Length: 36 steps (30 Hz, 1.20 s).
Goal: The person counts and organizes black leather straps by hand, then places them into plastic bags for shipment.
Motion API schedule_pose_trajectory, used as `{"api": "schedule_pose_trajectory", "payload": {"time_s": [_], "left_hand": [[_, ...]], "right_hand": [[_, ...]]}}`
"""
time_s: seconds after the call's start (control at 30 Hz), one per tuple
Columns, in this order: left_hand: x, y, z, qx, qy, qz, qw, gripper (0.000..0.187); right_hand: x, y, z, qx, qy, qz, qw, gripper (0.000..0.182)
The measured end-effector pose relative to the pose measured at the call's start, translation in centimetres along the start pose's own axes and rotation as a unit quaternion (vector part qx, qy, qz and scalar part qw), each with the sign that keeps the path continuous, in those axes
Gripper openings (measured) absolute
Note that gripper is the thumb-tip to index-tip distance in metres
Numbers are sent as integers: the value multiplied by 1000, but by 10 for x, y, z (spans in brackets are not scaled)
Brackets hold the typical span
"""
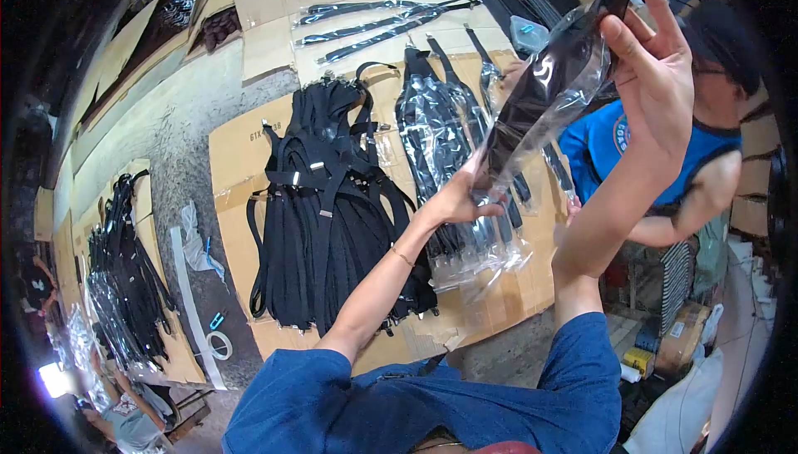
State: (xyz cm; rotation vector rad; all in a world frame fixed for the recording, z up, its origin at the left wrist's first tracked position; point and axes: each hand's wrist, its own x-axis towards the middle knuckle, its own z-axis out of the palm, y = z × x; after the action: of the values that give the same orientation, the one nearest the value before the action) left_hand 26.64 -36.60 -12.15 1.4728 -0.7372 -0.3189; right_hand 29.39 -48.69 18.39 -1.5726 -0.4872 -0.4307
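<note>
A pair of black suspenders (544, 92) in a clear plastic sleeve is stretched aslant between my two hands. My left hand (461, 198) is closed on the sleeve's lower end. At the upper end, my right hand (657, 71) is raised, its thumb and fingers around the black straps near the top of the sleeve. Below my left forearm lies a large heap of loose black suspenders (328, 204) with metal clips. Beside it, partly hidden by my left hand, is a pile of bagged suspenders (432, 121).
Flattened cardboard (233, 150) covers the table. Several bagged suspenders (374, 26) lie at the far side, and another pile (120, 279) at the left. A tape roll (219, 345) and blue snips (217, 321) lie near it. A person in a blue top (607, 142) sits at the right.
</note>
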Motion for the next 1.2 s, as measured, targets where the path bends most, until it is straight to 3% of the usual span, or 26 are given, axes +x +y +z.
{"api": "schedule_pose_trajectory", "payload": {"time_s": [0.03,0.17,0.23,0.3,0.37,0.43,0.5,0.53,0.57,0.63,0.7,0.77,0.8,0.83,0.9,0.93,0.97,1.03,1.1,1.17,1.2], "left_hand": [[-1,28,2,-104,-34,-53,993,28],[-12,10,27,-87,-9,-14,996,25],[-35,1,44,-253,-18,-93,963,21],[-62,-17,58,-224,-33,-108,968,22],[-88,-23,78,-373,9,-144,917,22],[-102,-29,98,-529,70,-167,829,22],[-103,-28,98,-608,45,-208,765,26],[-102,-40,101,-586,49,-206,782,28],[-101,-45,102,-602,53,-218,767,31],[-103,-66,105,-580,85,-228,777,32],[-106,-79,105,-587,95,-245,766,31],[-112,-84,105,-600,139,-282,735,30],[-116,-85,104,-608,107,-282,735,42],[-121,-84,105,-610,112,-286,731,42],[-128,-74,108,-754,83,-259,598,57],[-131,-66,110,-781,49,-239,576,64],[-134,-58,113,-782,50,-239,573,64],[-144,-45,124,-876,45,-195,439,55],[-164,-50,149,-864,22,-230,448,58],[-178,-61,175,-850,-3,-265,456,61],[-179,-64,182,-806,-72,-370,456,62]], "right_hand": [[0,-4,0,-4,3,0,1000,73],[17,2,-5,-44,31,-20,998,73],[30,22,-7,-42,24,45,998,76],[58,104,-35,-46,-64,42,996,67],[66,154,-16,-132,-65,122,982,71],[67,235,-10,-134,-86,170,972,74],[49,302,9,-81,-92,180,976,75],[41,347,10,-59,-117,217,967,76],[36,382,9,-39,-143,254,956,76],[19,393,28,-92,-135,280,946,76],[5,445,30,3,-124,313,942,74],[-6,463,37,-7,-130,301,945,73],[-11,471,35,-83,-152,296,939,72],[-12,481,37,-193,-180,273,925,69],[-21,477,40,-251,-146,257,922,66],[-23,475,44,-290,-125,253,914,64],[-27,472,48,-290,-127,255,914,64],[-35,469,55,-336,-60,182,922,60],[-37,471,56,-311,-88,194,926,58],[-42,467,62,-396,-55,71,914,58],[-43,454,65,-408,-53,87,907,56]]}}
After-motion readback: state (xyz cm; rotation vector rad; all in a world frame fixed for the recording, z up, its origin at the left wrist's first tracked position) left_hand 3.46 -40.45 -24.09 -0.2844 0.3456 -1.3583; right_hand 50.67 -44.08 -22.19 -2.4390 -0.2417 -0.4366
